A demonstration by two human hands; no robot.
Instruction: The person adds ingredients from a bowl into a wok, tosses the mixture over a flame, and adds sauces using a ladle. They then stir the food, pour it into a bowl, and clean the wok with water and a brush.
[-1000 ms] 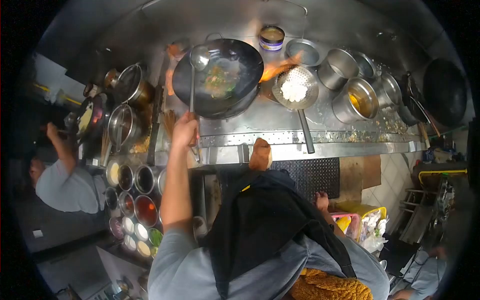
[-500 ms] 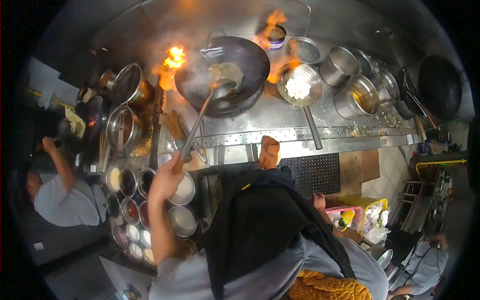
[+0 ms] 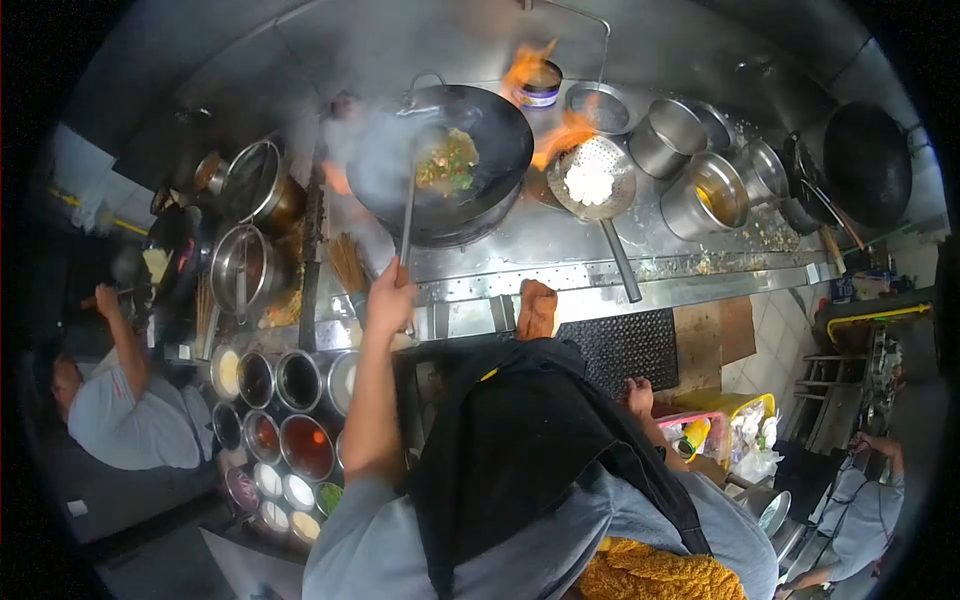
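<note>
Grey steam blurs the left side of the round black wok [image 3: 490, 125] and veils the bowl of the long steel ladle [image 3: 406, 215]; the left grip [image 3: 390, 297] covers the ladle's handle end; the forearm hides part of the round steel sauce pots [image 3: 298, 380] at lower left; a grey-shirted person [image 3: 865, 520] at lower right is cut off by the dark rim.

At centre back of the range [image 3: 560, 235], the wok [image 3: 495, 140]; in it, the ladle [image 3: 408, 210], handle running forward into the left hand [image 3: 388, 297] above the range's front edge; just right of the wok, the strainer [image 3: 590, 180], handle pointing forward; behind both, a tin [image 3: 540, 85]; further right, pots [image 3: 715, 195] in a cluster, then a second wok [image 3: 868, 165] at the far end; left of the wok, lidded pots [image 3: 245, 265]; in front of those, rows of seasoning bowls [image 3: 285, 380]; far left, another person [image 3: 130, 420].
</note>
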